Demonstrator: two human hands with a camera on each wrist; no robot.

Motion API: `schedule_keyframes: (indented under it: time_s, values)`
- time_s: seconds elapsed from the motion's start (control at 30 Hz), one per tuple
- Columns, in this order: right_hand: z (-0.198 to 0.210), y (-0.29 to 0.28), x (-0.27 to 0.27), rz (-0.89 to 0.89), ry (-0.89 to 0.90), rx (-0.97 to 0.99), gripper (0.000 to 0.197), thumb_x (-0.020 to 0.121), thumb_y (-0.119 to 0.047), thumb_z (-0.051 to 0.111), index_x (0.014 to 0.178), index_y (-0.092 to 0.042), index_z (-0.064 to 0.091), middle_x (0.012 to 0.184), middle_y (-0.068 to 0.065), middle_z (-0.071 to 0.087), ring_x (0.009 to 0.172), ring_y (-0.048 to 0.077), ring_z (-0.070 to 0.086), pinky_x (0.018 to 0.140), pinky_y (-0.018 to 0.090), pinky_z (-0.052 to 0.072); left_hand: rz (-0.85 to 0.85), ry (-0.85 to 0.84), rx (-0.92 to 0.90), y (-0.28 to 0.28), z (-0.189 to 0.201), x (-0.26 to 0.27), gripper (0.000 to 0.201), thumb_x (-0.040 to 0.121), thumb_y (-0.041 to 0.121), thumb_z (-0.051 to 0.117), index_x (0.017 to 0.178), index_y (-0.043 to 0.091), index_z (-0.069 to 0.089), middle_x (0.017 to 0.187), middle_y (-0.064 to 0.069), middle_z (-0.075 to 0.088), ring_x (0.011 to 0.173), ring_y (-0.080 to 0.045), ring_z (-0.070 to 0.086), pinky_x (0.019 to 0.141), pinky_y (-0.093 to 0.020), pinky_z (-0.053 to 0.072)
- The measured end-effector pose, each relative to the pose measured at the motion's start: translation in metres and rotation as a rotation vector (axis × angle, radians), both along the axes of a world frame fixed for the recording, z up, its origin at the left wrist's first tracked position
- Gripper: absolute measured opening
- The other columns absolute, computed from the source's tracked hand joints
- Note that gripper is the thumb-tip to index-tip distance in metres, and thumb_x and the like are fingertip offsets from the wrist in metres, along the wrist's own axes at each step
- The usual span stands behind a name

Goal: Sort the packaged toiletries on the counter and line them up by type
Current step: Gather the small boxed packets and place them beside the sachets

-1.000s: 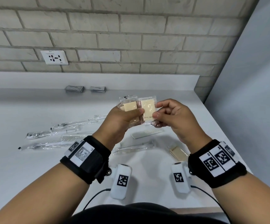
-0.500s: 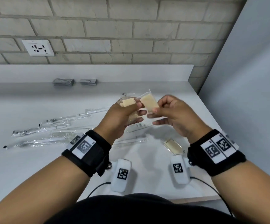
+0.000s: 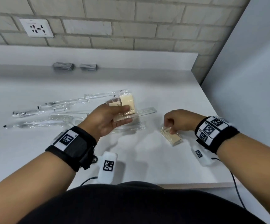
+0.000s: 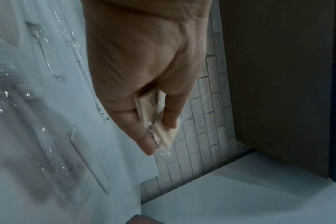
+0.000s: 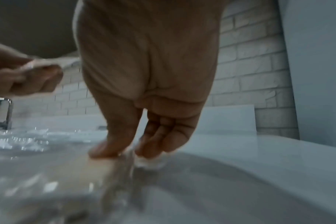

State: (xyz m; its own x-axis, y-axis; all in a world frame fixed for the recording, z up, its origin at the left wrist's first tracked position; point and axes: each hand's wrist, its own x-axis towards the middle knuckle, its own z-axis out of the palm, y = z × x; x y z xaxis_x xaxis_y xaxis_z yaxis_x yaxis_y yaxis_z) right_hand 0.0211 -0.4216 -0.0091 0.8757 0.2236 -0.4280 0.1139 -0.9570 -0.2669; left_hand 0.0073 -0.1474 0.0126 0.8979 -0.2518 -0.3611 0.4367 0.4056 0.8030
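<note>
My left hand (image 3: 123,114) grips a small stack of cream soap bars (image 3: 127,103) in clear wrappers, held above the counter; the left wrist view shows the soap bars (image 4: 163,128) between thumb and fingers. Lower right, my right hand (image 3: 169,128) pinches the end of another wrapped soap packet (image 3: 172,137) that lies on the counter (image 3: 163,97). In the right wrist view my right hand (image 5: 128,151) closes on the wrapper of this soap packet (image 5: 105,166).
Wrapped toothbrushes (image 3: 50,107) and a wrapped comb (image 3: 145,111) lie left of and under my left hand. Two stacks of grey sachets (image 3: 64,66) sit by the back ledge. A grey wall panel (image 3: 252,78) bounds the counter on the right. A tap (image 5: 2,113) stands far left.
My right hand has let go of the soaps held up in front and dropped to the packet on the counter at the right. The left hand keeps the stack.
</note>
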Motion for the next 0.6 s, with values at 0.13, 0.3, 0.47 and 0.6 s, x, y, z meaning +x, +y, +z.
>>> schedule_keyframes:
  time_s: [0.13, 0.3, 0.47, 0.6]
  values:
    - [0.009, 0.004, -0.004, -0.056, -0.209, 0.035, 0.032, 0.070, -0.025, 0.082, 0.096, -0.027, 0.062, 0.093, -0.007, 0.055, 0.085, 0.013, 0.056, 0.074, 0.028, 0.044, 0.034, -0.031, 0.050, 0.005, 0.000, -0.007, 0.038, 0.082, -0.006, 0.066, 0.109, 0.016, 0.050, 0.075, -0.002, 0.073, 0.065, -0.015, 0.071, 0.069, -0.037, 0.061]
    - [0.056, 0.057, -0.019, -0.256, -0.193, 0.832, 0.006, 0.082, -0.023, 0.074, 0.083, -0.019, 0.070, 0.073, 0.000, 0.069, 0.062, 0.013, 0.061, 0.056, 0.026, 0.046, -0.014, -0.082, 0.045, -0.005, 0.005, -0.013, 0.027, 0.082, -0.004, 0.066, 0.102, 0.013, 0.057, 0.082, -0.005, 0.072, 0.074, -0.020, 0.070, 0.074, -0.037, 0.061]
    - [0.055, 0.085, -0.023, -0.305, -0.132, 1.027, 0.017, 0.079, -0.008, 0.075, 0.070, -0.009, 0.060, 0.054, -0.004, 0.064, 0.053, 0.019, 0.062, 0.050, 0.025, 0.046, -0.031, -0.153, 0.071, -0.011, 0.012, -0.017, 0.010, 0.086, 0.006, 0.065, 0.085, 0.016, 0.062, 0.081, -0.003, 0.069, 0.076, -0.017, 0.068, 0.076, -0.034, 0.058]
    - [0.053, 0.081, -0.023, -0.381, -0.097, 1.121, 0.012, 0.083, -0.005, 0.070, 0.073, -0.005, 0.064, 0.061, 0.003, 0.065, 0.052, 0.020, 0.062, 0.051, 0.029, 0.050, 0.002, -0.160, 0.086, -0.003, 0.014, -0.016, 0.008, 0.091, 0.008, 0.060, 0.090, 0.013, 0.066, 0.074, -0.001, 0.067, 0.066, -0.013, 0.066, 0.068, -0.030, 0.059]
